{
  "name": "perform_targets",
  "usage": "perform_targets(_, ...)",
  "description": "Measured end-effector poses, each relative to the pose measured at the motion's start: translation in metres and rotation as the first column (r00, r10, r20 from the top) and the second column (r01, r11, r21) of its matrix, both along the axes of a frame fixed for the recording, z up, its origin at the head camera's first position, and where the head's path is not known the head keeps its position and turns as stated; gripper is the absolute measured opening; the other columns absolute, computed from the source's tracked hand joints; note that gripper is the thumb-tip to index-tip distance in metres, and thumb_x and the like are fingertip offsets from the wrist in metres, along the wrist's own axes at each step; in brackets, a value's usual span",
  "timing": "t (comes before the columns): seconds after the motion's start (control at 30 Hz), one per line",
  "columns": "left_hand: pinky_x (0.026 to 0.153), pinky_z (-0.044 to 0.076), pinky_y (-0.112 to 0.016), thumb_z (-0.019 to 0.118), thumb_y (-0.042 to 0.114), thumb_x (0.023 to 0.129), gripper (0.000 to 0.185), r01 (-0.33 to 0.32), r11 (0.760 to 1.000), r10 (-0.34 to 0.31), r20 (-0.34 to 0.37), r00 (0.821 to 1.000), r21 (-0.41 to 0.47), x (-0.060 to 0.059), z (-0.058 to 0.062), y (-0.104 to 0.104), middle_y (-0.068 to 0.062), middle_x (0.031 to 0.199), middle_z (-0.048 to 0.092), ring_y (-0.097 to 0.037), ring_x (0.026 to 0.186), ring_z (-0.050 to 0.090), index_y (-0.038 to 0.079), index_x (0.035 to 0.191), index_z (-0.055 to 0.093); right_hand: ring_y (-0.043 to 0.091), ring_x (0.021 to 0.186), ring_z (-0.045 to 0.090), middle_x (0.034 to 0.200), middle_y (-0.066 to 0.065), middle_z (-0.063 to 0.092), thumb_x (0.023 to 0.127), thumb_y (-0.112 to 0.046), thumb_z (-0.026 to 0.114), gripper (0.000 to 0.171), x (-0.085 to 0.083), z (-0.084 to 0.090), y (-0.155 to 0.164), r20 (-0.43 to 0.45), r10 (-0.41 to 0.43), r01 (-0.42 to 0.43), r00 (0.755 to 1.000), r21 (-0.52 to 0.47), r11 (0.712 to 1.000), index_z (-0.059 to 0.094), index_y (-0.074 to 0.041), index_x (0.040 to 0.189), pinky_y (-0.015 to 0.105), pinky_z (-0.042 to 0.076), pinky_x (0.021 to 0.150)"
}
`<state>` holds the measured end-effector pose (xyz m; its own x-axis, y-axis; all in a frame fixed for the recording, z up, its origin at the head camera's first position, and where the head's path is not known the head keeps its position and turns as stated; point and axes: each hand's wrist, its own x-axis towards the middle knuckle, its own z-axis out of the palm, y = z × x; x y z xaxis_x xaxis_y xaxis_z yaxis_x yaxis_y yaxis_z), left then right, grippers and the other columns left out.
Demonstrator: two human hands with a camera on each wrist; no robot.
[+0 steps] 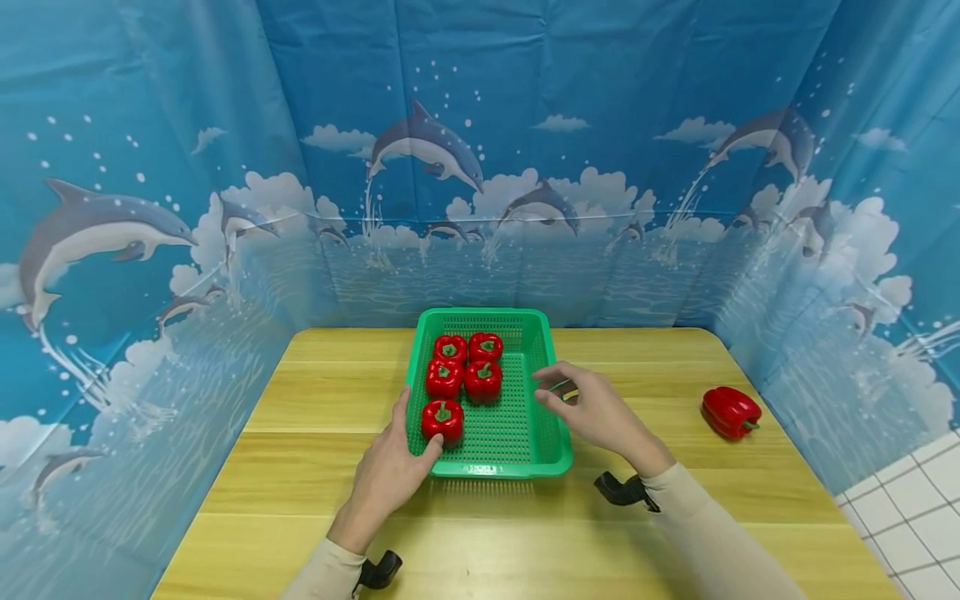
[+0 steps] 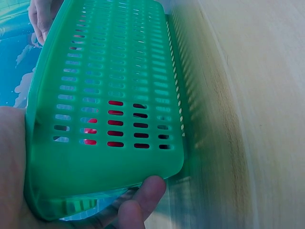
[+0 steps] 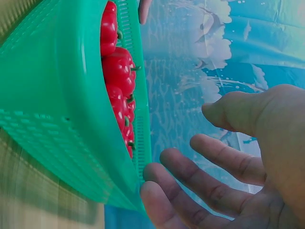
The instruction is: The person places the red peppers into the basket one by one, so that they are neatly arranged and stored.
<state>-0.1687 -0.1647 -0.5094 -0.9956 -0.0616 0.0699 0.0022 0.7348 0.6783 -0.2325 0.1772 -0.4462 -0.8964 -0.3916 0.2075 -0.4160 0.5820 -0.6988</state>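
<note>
A green plastic basket (image 1: pixel 498 471) stands on the table with several red bell peppers (image 1: pixel 483 382) inside, gathered along its left side. My left hand (image 1: pixel 388 473) grips the basket's front left corner, the thumb over the rim near the closest pepper (image 1: pixel 442 421). In the left wrist view, fingertips (image 2: pixel 153 188) press against the outside of the slotted wall (image 2: pixel 109 164). My right hand (image 1: pixel 592 407) hovers by the right rim, its fingers loosely bent. Nothing lies between those fingers (image 3: pixel 181 164) and the thumb in the right wrist view.
One more red bell pepper (image 1: pixel 731 412) lies on its side near the right edge of the wooden table (image 1: pixel 300 492). A blue curtain (image 1: pixel 480 275) with dolphins hangs around the back and sides. White tiles (image 1: pixel 922 500) show at the lower right.
</note>
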Motion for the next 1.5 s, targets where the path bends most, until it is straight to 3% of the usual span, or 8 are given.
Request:
perform_targets(0.13,0.049,0.03,-0.031,0.075,0.049,0.108,0.104,-0.003,1.0,0.003,0.002,1.0,0.001,0.0,0.0,0.0,-0.022,0.126,0.079,-0.017,0.051,0.039,0.021,0.189,0.016,0.025,0.12,0.081,0.138,0.009,0.083,0.118,-0.028,0.073,0.034,0.0,0.0,0.006,0.0,-0.016,0.016,1.0,-0.01,1.0,0.075,-0.013,0.148,0.043,0.069,0.101)
perform_targets(0.37,0.049,0.029,-0.03,0.075,0.047,0.108,0.104,0.0,1.0,0.0,0.002,1.0,0.002,0.0,0.001,0.0,-0.013,0.105,0.073,-0.015,0.05,0.035,0.022,0.189,0.015,0.03,0.123,0.08,0.135,0.009,0.082,0.118,-0.026,0.072,0.038,0.001,0.0,0.018,-0.014,-0.065,0.065,0.998,-0.011,0.998,0.073,-0.008,0.151,0.054,0.068,0.106)
perform_targets(0.67,0.048,0.03,-0.03,0.075,0.049,0.107,0.105,-0.007,1.0,0.007,0.0,1.0,-0.001,0.001,0.002,0.0,-0.024,0.136,0.078,-0.015,0.05,0.036,0.023,0.189,0.015,0.036,0.127,0.079,0.14,0.015,0.082,0.119,-0.029,0.07,0.036,0.001,-0.006,0.035,-0.061,-0.129,0.127,0.99,-0.028,0.991,0.074,-0.011,0.15,0.066,0.063,0.113)
perform_targets(0.97,0.048,0.029,-0.029,0.075,0.049,0.108,0.106,-0.002,1.0,0.002,0.012,1.0,-0.001,0.0,0.002,0.0,-0.011,0.096,0.068,-0.015,0.05,0.035,0.023,0.19,0.012,0.044,0.14,0.071,0.152,0.019,0.076,0.119,-0.028,0.07,0.038,0.001,-0.011,0.058,-0.099,-0.206,0.202,0.974,-0.052,0.978,0.073,-0.007,0.151,0.071,0.058,0.118)
perform_targets(1.2,0.047,0.029,-0.029,0.075,0.048,0.108,0.105,-0.007,1.0,0.007,-0.009,1.0,-0.005,0.0,0.001,0.0,-0.015,0.112,0.077,-0.015,0.05,0.035,0.022,0.189,0.015,0.05,0.144,0.067,0.154,0.024,0.073,0.118,-0.024,0.072,0.039,0.0,-0.017,0.075,-0.118,-0.287,0.277,0.951,-0.088,0.957,0.072,-0.002,0.15,0.075,0.056,0.119)
perform_targets(1.5,0.047,0.028,-0.028,0.075,0.047,0.108,0.104,-0.005,1.0,0.005,-0.003,1.0,0.004,0.001,0.001,0.0,-0.007,0.089,0.062,-0.014,0.048,0.033,0.022,0.189,0.015,0.052,0.141,0.068,0.151,0.024,0.073,0.114,-0.022,0.077,0.035,0.005,-0.026,0.103,-0.207,-0.354,0.341,0.912,-0.1,0.935,0.077,-0.006,0.146,0.075,0.057,0.113)
